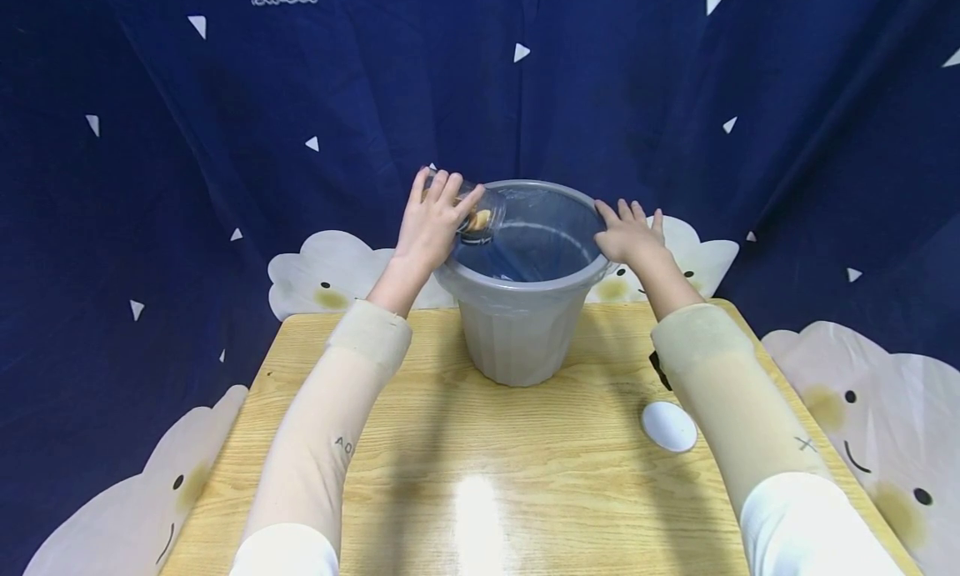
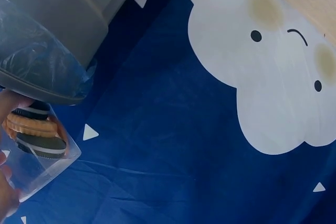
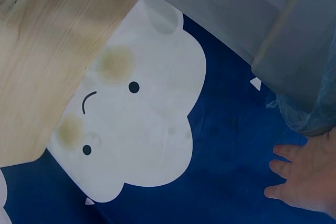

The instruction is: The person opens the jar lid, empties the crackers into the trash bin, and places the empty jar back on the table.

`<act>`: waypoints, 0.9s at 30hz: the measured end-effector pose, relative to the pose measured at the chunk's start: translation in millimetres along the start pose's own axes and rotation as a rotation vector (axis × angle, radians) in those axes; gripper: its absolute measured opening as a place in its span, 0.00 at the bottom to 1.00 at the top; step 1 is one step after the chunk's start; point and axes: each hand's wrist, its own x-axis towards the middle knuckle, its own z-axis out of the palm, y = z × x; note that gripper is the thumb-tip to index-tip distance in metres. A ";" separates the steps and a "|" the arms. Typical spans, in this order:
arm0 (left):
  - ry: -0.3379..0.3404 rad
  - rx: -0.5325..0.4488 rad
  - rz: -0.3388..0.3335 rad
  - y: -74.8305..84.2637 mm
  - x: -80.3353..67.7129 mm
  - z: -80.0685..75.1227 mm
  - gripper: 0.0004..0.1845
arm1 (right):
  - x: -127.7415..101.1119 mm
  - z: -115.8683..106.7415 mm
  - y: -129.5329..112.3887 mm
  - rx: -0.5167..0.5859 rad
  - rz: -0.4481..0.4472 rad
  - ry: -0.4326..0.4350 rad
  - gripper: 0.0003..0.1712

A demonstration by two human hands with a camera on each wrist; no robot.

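Note:
A grey waste bin (image 1: 517,334) lined with a thin clear bag stands at the far side of the table. At its left rim my left hand (image 1: 432,222) grips a clear container (image 1: 491,209), tipped sideways with one end over the bin's mouth. Sandwich cookies (image 2: 37,129), some dark and some golden, lie inside the container. My right hand (image 1: 630,230) touches the bin's right rim, and in the right wrist view its fingers (image 3: 286,169) are straight and spread. The palm side of the left hand is mostly hidden in the head view.
A white round disc like a lid (image 1: 669,427) lies on the wooden table (image 1: 420,476) near my right forearm. Partly hidden by that sleeve is a small black object (image 1: 660,370). A dark blue curtain (image 1: 375,101) with cloud shapes hangs behind the bin.

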 end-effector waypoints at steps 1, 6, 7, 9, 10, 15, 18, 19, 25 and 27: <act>-0.003 0.002 0.006 -0.1 0.2 -0.1 0.22 | -0.2 -0.2 -0.1 0.001 -0.001 -0.002 0.37; -0.012 0.004 0.035 0.6 0.9 -1.2 0.22 | -0.1 0.4 0.3 -0.005 0.000 -0.003 0.36; -0.014 0.005 0.039 0.8 1.1 -1.5 0.22 | -0.2 0.5 0.5 -0.007 0.001 -0.003 0.36; -0.020 0.011 0.044 1.0 1.4 -2.1 0.22 | -0.6 0.7 0.4 -0.008 0.002 0.001 0.36; -0.022 0.015 0.045 1.0 1.4 -2.2 0.22 | -0.9 0.7 0.6 -0.008 0.002 0.001 0.36; -0.048 0.044 0.057 1.0 2.1 -3.2 0.25 | -1.0 0.3 0.1 0.003 0.005 0.006 0.36; -0.069 0.059 0.070 0.8 2.5 -3.9 0.26 | -0.5 0.4 0.1 0.002 0.004 0.008 0.36; -0.076 0.063 0.075 0.8 2.6 -4.1 0.26 | 0.0 0.5 0.2 0.002 0.003 0.008 0.36; -0.084 0.075 0.106 1.1 3.6 -4.4 0.26 | 0.9 1.3 1.6 -0.005 -0.003 0.002 0.36; -0.091 0.082 0.119 1.6 4.3 -4.9 0.27 | 0.9 1.6 1.7 -0.002 -0.002 0.000 0.36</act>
